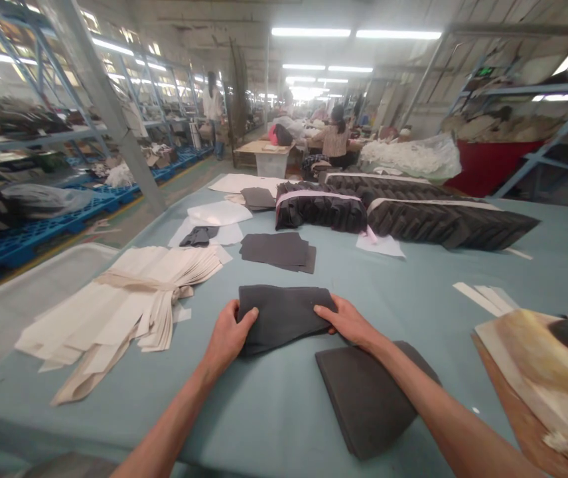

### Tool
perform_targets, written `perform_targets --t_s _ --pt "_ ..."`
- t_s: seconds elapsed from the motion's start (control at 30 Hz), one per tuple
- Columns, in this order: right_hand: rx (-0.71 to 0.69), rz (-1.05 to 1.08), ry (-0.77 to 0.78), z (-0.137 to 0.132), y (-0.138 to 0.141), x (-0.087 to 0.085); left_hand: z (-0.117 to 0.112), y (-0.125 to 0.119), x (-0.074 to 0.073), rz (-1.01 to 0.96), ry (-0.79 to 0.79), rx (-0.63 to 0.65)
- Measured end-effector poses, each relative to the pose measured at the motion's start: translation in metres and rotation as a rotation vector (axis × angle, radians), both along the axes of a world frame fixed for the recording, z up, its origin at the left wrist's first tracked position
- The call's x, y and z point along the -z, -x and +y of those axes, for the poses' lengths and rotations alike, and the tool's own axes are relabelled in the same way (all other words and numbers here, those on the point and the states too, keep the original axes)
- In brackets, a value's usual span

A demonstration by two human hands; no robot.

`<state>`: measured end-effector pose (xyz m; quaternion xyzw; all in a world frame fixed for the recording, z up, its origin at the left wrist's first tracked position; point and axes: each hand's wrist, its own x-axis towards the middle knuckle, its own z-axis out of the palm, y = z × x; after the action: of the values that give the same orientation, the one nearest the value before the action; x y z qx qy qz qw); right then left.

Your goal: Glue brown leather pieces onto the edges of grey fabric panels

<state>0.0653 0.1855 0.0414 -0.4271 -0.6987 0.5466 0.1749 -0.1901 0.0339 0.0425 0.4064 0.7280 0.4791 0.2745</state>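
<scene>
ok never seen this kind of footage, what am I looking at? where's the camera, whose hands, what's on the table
There is no machine here: the one camera sits on a person's head, looking forward and down, so the two bare arms are the wearer's own. The left hand and right hand grip opposite ends of a stack of dark grey fabric pieces resting on a pale blue table. Under the right forearm lies a second grey stack. To the left is a tied bundle of cream pieces; further back are more grey pieces and long black bundles. Other people work at a distance in the background.
</scene>
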Motion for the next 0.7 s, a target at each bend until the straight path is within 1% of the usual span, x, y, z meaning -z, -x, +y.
perform_targets --t_s 0.17,0.23,0.27,0.33,0.47,0.53,0.6,0.7 --pt "0.003 0.019 -0.136 -0.013 -0.017 -0.021 -0.025 -0.017 -0.02 0.033 -0.089 0.031" --pt "0.008 0.02 -0.171 -0.016 -0.019 -0.025 -0.032 -0.02 -0.025 0.082 -0.122 0.033" --pt "0.012 0.02 -0.181 -0.017 -0.019 -0.025 -0.034 -0.021 -0.025 0.106 -0.143 0.04" --pt "0.02 0.012 -0.192 -0.018 -0.018 -0.024 -0.038 -0.022 -0.02 0.13 -0.175 0.06" --pt "0.015 -0.035 -0.182 -0.018 -0.016 -0.016 -0.048 -0.025 0.002 0.089 -0.152 0.071" --pt "-0.003 -0.054 -0.178 -0.017 -0.017 -0.014 -0.054 -0.028 0.01 0.071 -0.145 0.092" --pt "-0.02 -0.074 -0.181 -0.016 -0.019 -0.014 -0.058 -0.03 0.012 0.07 -0.145 0.134" --pt "-0.033 -0.111 -0.186 -0.013 -0.022 -0.015 -0.06 -0.032 0.008 0.063 -0.145 0.18"
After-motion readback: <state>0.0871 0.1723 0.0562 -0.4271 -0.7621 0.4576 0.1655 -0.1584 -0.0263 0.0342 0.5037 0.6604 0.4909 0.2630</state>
